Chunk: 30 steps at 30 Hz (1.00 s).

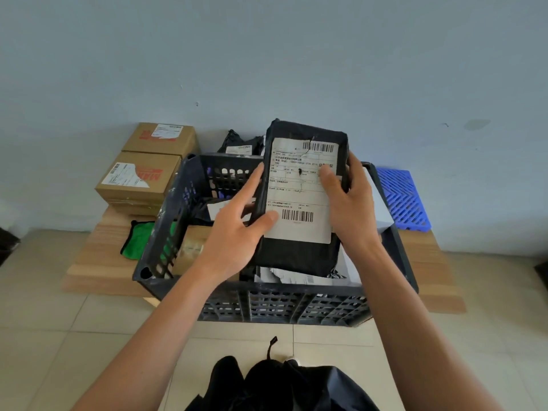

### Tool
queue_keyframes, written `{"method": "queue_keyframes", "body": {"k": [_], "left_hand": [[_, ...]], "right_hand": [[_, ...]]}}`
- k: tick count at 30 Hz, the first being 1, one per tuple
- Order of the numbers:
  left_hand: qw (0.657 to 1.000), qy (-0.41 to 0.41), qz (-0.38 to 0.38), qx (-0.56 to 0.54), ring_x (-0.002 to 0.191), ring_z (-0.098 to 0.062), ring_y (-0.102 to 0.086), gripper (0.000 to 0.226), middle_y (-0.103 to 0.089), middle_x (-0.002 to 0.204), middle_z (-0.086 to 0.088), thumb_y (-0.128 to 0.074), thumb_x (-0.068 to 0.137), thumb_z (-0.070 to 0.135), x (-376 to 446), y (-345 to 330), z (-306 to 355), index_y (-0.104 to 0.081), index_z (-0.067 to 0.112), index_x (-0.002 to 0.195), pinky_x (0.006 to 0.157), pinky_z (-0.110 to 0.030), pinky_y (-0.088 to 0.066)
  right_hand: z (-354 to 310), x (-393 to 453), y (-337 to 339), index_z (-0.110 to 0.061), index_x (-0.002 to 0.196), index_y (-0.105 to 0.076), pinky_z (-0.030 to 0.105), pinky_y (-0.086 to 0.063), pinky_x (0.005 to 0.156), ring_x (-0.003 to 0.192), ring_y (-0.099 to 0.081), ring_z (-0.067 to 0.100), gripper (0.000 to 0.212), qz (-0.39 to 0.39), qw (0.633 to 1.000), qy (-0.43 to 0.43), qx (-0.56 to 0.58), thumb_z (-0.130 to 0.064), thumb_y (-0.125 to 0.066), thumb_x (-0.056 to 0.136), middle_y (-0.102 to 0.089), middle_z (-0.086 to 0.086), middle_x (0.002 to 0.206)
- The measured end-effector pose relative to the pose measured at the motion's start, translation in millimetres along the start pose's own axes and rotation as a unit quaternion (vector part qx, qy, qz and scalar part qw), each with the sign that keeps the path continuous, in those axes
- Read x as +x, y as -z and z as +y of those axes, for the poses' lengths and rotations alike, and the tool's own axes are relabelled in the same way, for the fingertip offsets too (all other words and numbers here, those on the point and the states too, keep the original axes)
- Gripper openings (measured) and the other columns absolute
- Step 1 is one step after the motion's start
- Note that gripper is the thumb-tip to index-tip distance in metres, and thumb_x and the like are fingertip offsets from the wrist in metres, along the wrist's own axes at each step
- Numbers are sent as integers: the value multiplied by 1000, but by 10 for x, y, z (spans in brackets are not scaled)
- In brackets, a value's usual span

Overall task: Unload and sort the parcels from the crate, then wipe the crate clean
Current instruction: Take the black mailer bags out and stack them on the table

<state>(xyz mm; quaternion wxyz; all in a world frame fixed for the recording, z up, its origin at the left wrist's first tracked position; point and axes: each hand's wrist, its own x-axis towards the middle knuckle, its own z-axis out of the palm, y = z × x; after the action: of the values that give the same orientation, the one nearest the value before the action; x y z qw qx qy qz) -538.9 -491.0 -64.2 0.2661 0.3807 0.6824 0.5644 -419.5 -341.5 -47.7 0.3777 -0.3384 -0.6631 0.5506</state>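
A black parcel [296,256] with a white shipping label is held upright above the dark plastic crate [281,304]. My left hand [234,232] grips its lower left edge, thumb on the label. My right hand [350,203] grips its right edge, thumb across the label. Inside the crate lie more parcels: a brown box [192,247], a black bag with a label [213,209] and white packets [296,278]. A green cloth [136,240] lies on the wooden board left of the crate.
Two brown cardboard boxes [139,179] stand at the back left of the board [103,262]. A black bagged parcel [240,143] lies behind the crate by the wall. A blue plastic grid [403,200] sits at the right. Tiled floor surrounds the board.
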Motion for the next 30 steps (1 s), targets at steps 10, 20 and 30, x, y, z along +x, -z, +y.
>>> {"method": "queue_keyframes", "body": {"k": [10,20,30], "left_hand": [[973,97,110,-177,118,-9,-67,66,-71,128,11,-56,101,0,540,-173,-58,-44,44,149,98,-33,-57],[994,63,55,-76,128,-6,-59,43,-63,139,16,-60,102,11,926,-64,-24,-65,44,129,107,-39,-52],[999,32,26,-6,125,-3,-61,46,-64,137,17,-60,102,9,1914,716,17,-63,37,138,100,-29,-56]], "right_hand": [[213,460,197,-46,157,-25,22,-60,75,103,-66,-7,64,-142,987,-29,-63,-24,-55,105,-65,-34,118],[265,802,266,-39,151,-45,22,-61,69,96,-68,-3,48,-182,976,-44,-111,-29,-55,104,-66,-22,116],[19,1632,-417,-37,158,-29,28,-63,78,102,-67,8,54,-220,957,9,-186,-31,-47,107,-61,-17,125]]}}
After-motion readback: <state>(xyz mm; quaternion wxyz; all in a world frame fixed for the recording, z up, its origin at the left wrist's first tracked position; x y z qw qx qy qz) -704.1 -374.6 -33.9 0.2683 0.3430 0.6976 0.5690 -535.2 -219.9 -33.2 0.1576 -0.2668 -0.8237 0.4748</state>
